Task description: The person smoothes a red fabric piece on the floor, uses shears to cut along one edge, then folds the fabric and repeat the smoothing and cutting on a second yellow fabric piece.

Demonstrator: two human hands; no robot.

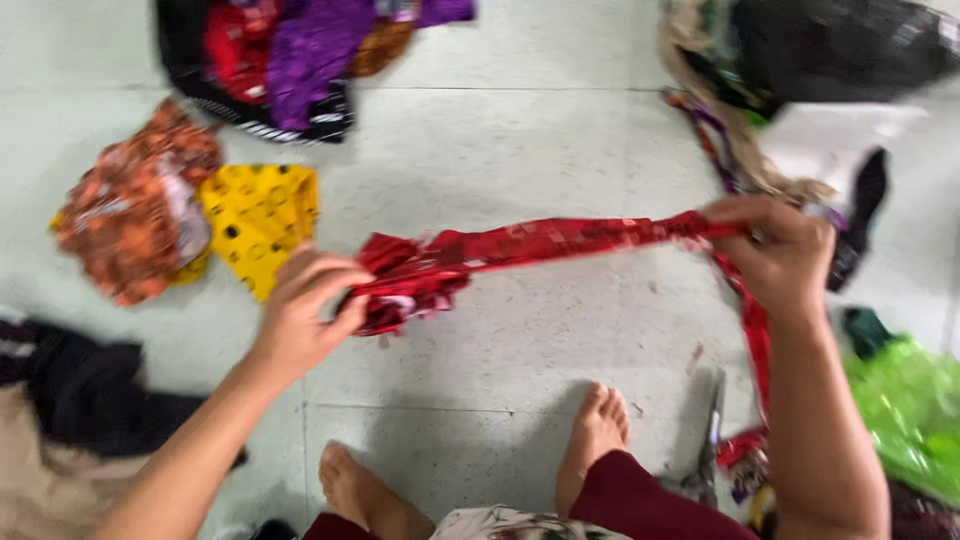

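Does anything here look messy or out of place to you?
Mostly the floor: fabric scraps lie in loose heaps all around, orange and yellow at left, purple at top, shiny green at right. Scissors lie near a bare foot. The left hand and right hand stretch a twisted red strip.

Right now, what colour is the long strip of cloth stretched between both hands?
Red with a lighter print, on the long twisted cloth strip; head view.

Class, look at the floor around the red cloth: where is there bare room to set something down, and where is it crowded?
Bare floor lies between the yellow cloth and the stretched red cloth, and below it, ahead of the bare feet. Both sides are crowded: the orange cloth on one, the green cloth and scissors on the other.
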